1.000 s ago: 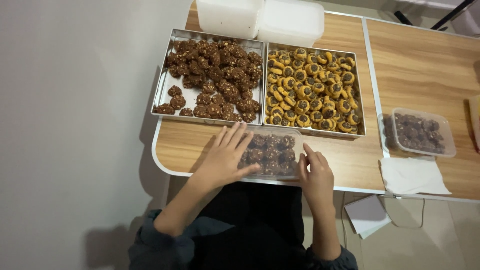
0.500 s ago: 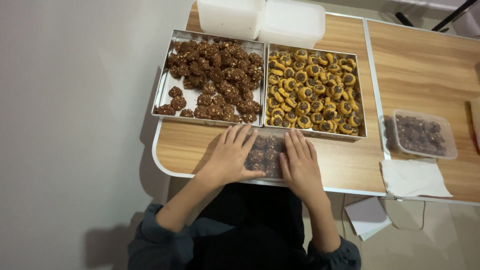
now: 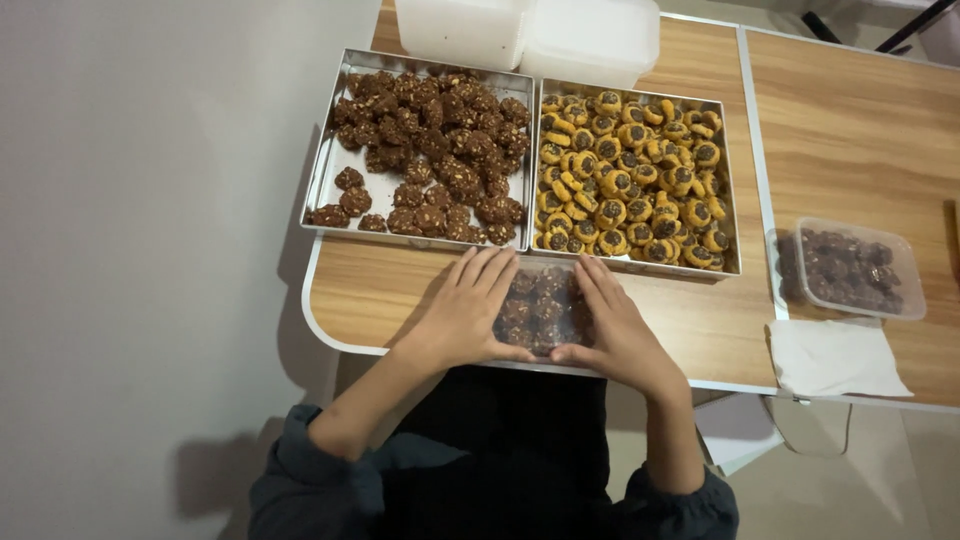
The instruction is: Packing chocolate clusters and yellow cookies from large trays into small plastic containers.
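Observation:
A small clear plastic box of dark chocolate cookies (image 3: pixel 541 309) lies at the near edge of the wooden table (image 3: pixel 360 285). My left hand (image 3: pixel 463 309) rests flat on its left side, fingers spread over the lid. My right hand (image 3: pixel 613 321) lies flat over its right side, thumb along the near edge. Both hands press on the box; only its middle shows between them.
Behind the box stand two metal trays: one with dark nutty cookies (image 3: pixel 425 145), one with yellow chocolate-centred cookies (image 3: pixel 630 180). White containers (image 3: pixel 525 30) stand at the back. At the right are another clear box of dark cookies (image 3: pixel 850 268) and a white napkin (image 3: pixel 835 358).
My right hand has moved left from beside the box onto its lid. My left hand has shifted slightly and now lies flat over the box's left side.

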